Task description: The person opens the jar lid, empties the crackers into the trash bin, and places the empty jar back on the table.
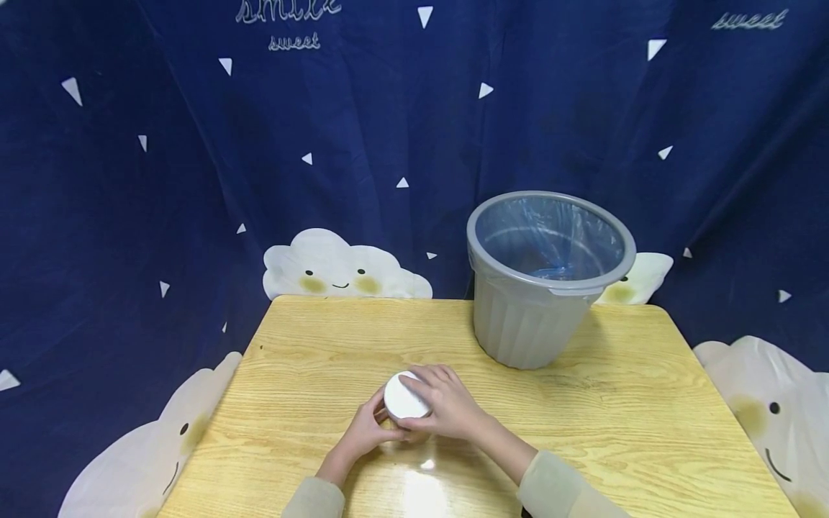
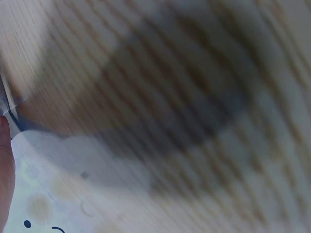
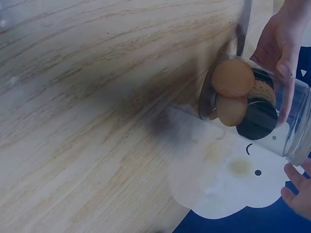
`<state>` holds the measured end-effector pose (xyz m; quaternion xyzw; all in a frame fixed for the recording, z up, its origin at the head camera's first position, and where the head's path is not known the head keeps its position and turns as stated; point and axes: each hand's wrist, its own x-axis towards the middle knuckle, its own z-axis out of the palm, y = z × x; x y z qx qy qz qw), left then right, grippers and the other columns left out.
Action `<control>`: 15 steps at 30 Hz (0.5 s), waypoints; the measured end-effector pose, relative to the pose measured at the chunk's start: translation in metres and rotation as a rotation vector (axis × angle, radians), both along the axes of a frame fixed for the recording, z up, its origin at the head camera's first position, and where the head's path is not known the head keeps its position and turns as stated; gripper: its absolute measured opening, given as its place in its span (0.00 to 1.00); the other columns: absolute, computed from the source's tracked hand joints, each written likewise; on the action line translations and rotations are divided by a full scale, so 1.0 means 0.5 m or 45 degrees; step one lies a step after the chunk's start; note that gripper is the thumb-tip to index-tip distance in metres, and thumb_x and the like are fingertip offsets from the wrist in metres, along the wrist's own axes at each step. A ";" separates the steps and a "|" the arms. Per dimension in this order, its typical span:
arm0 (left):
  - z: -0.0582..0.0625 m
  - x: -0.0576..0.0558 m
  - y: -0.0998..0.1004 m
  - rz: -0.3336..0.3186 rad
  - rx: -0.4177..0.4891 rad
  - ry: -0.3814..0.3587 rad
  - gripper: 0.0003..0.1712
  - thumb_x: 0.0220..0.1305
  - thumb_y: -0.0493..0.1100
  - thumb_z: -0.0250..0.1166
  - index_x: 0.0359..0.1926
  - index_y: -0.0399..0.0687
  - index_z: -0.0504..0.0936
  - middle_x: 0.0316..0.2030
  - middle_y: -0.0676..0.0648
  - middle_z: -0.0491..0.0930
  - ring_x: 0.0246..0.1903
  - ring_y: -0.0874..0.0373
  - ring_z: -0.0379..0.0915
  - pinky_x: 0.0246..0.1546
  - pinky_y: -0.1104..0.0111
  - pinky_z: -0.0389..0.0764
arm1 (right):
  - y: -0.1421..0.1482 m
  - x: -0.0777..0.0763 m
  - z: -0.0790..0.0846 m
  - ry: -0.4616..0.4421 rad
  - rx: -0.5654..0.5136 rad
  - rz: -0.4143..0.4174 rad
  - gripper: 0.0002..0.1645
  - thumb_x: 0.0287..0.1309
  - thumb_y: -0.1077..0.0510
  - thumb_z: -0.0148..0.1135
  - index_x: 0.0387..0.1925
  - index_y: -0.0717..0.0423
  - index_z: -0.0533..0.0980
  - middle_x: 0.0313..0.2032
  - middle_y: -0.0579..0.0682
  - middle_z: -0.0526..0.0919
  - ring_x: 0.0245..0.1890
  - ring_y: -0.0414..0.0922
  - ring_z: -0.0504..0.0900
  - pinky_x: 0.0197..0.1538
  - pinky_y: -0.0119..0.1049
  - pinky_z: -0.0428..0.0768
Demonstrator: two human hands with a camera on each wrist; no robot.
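A clear glass jar [image 3: 286, 127] stands on the wooden table, holding several round pieces [image 3: 233, 77], some orange-brown, some dark green. From above, its white lid [image 1: 405, 397] hides most of the jar in the head view. My left hand [image 1: 364, 432] grips the side of the jar; in the right wrist view the left hand [image 3: 278, 48] curves round the glass. Over the lid, my right hand [image 1: 447, 404] grips the rim between thumb and fingers. Right fingertips [image 3: 297, 187] show beside the jar's mouth. At the left wrist view's edge, a finger [image 2: 6, 174] meets a sliver of glass.
Behind and to the right stands a grey bin [image 1: 527, 316] with a clear bluish liner. The wooden table [image 1: 311, 338] ends at a dark blue curtain [image 1: 363, 115] printed with clouds and white triangles, which also hangs along both sides.
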<state>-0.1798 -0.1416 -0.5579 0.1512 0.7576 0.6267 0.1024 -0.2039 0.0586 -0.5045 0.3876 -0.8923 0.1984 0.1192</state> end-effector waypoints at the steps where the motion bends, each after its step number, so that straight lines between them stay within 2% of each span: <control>1: 0.000 0.000 0.000 0.000 0.000 0.003 0.52 0.44 0.36 0.73 0.68 0.39 0.54 0.63 0.36 0.60 0.62 0.42 0.57 0.61 0.55 0.65 | 0.001 -0.001 0.001 -0.009 0.001 0.007 0.41 0.46 0.30 0.59 0.58 0.48 0.71 0.58 0.52 0.71 0.57 0.51 0.69 0.61 0.50 0.65; 7: -0.002 0.000 -0.001 -0.009 0.018 0.030 0.52 0.43 0.35 0.73 0.67 0.36 0.54 0.62 0.34 0.61 0.61 0.40 0.57 0.60 0.56 0.66 | 0.006 -0.005 0.007 -0.046 0.039 0.043 0.41 0.47 0.31 0.58 0.59 0.48 0.69 0.59 0.53 0.70 0.58 0.52 0.68 0.62 0.51 0.64; 15: -0.007 -0.001 0.001 -0.018 0.032 -0.003 0.54 0.43 0.34 0.73 0.68 0.41 0.52 0.64 0.38 0.60 0.63 0.43 0.56 0.62 0.55 0.63 | 0.014 -0.013 0.013 -0.016 0.024 0.118 0.41 0.46 0.32 0.60 0.59 0.48 0.70 0.59 0.54 0.71 0.57 0.54 0.69 0.60 0.52 0.66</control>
